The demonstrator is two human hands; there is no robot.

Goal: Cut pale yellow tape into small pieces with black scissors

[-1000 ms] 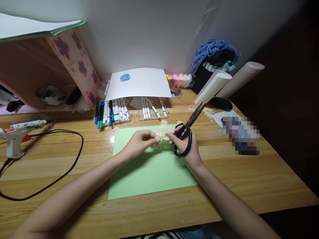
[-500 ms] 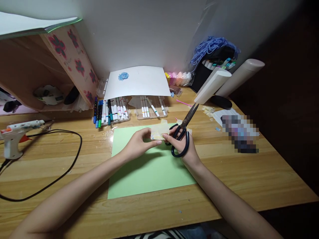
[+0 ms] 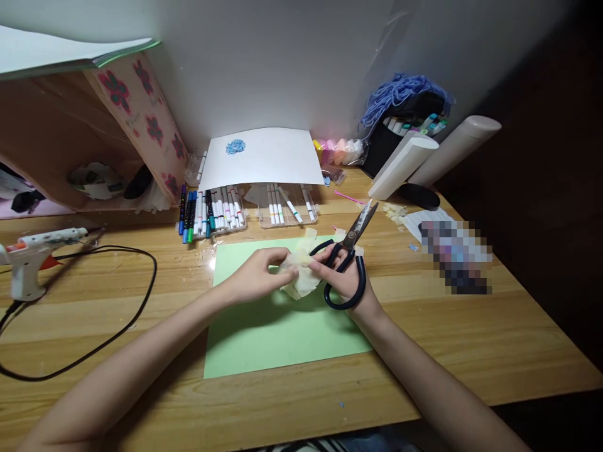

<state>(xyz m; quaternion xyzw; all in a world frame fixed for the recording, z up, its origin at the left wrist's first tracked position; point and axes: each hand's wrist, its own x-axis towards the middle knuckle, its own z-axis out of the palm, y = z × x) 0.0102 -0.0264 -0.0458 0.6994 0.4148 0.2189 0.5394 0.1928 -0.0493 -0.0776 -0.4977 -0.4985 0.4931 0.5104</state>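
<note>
Over a light green sheet of paper, both hands hold a crumpled, pale yellow piece that looks like masking tape. My left hand pinches its left side between thumb and fingers. At its right edge are the thumb and fingertips of my right hand. That same hand also keeps hold of black-handled scissors, whose handles loop around the hand. Their blades point up and away, slightly parted. More pale yellow strips show behind the hands, near the sheet's far edge.
A glue gun with a looped black cord lies at left. Behind the green sheet are several markers and a white paper with a blue patch. White cylinders lean at back right, near yellow scraps and a blurred-out object.
The pale yellow piece was flatter and now looks turned and crumpled, hanging lower. My left fingers have closed in on it. The scissors have tilted slightly and moved down a little.
</note>
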